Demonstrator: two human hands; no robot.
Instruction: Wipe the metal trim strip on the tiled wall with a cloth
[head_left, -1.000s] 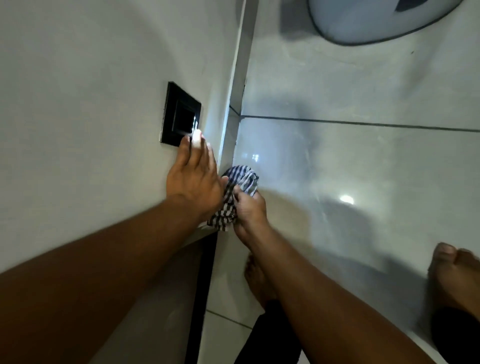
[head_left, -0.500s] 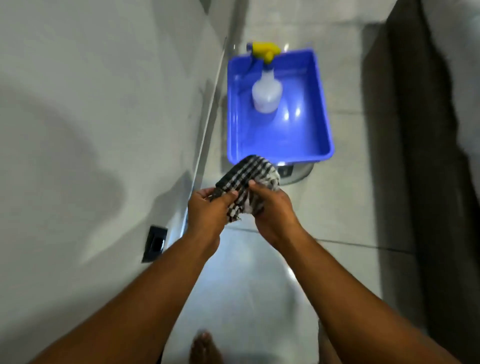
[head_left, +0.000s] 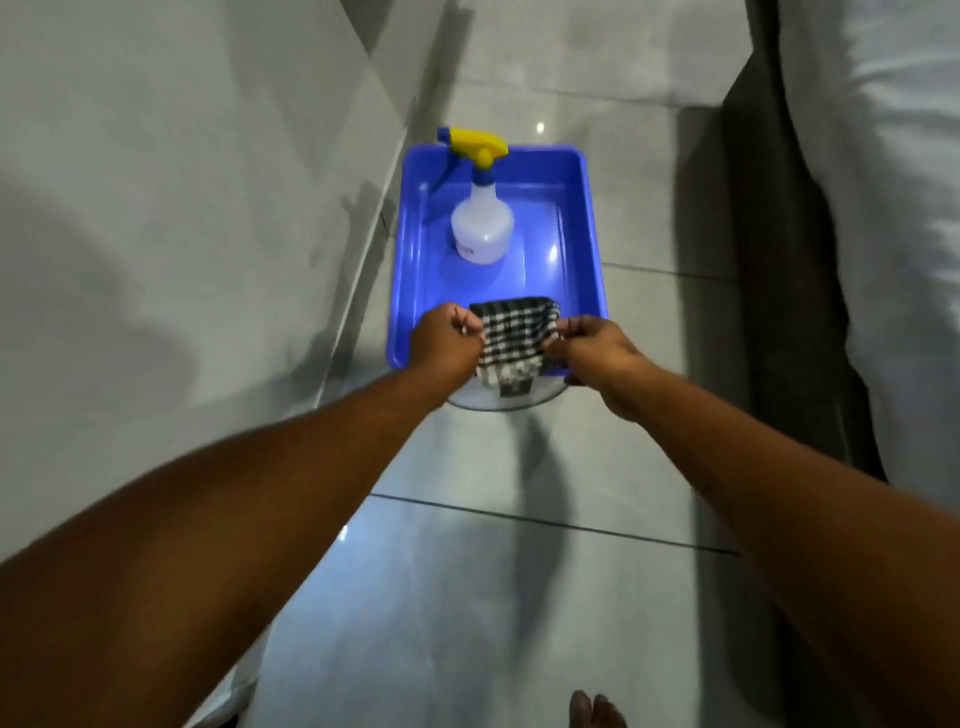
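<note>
Both hands grip the checked cloth (head_left: 511, 338) above the near end of a blue tray (head_left: 592, 249): left hand (head_left: 444, 343) pinched shut on its left edge, right hand (head_left: 597, 351) on its right. Stretched between them, the cloth's top edge runs left-right (its lower part hangs towards the floor). A spray bottle (head_left: 482, 228) stands upright in the tray, beside the tiled wall (head_left: 156, 208).

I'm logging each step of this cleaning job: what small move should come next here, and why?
Probably lower the checked cloth into the blue tray: the left hand and right hand hold it stretched over the tray's near end, away from the wall, beside the spray bottle.
</note>
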